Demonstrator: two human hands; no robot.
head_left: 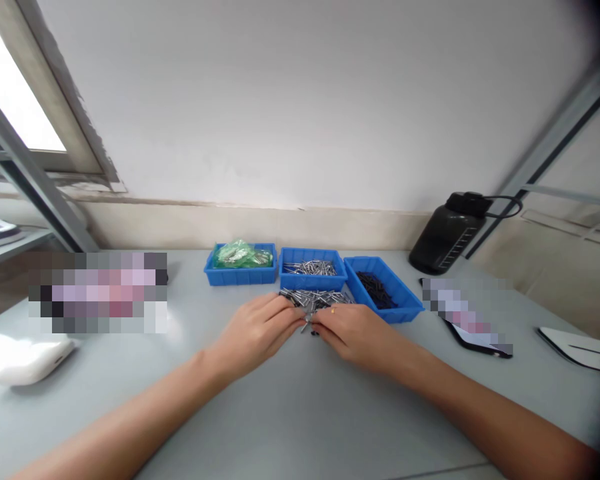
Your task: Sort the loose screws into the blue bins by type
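My left hand and my right hand meet at the middle of the grey table. Their fingertips pinch together over a small silver screw. A loose pile of silver screws lies on the table just beyond my fingers. Behind it stands a row of three blue trays. The left tray holds green plastic bags. The middle tray holds silver screws. The right tray holds small black screws.
A black water bottle stands at the back right by a metal frame. A dark phone lies right of the trays, and a white flat thing at the far right. A white object lies at the left edge.
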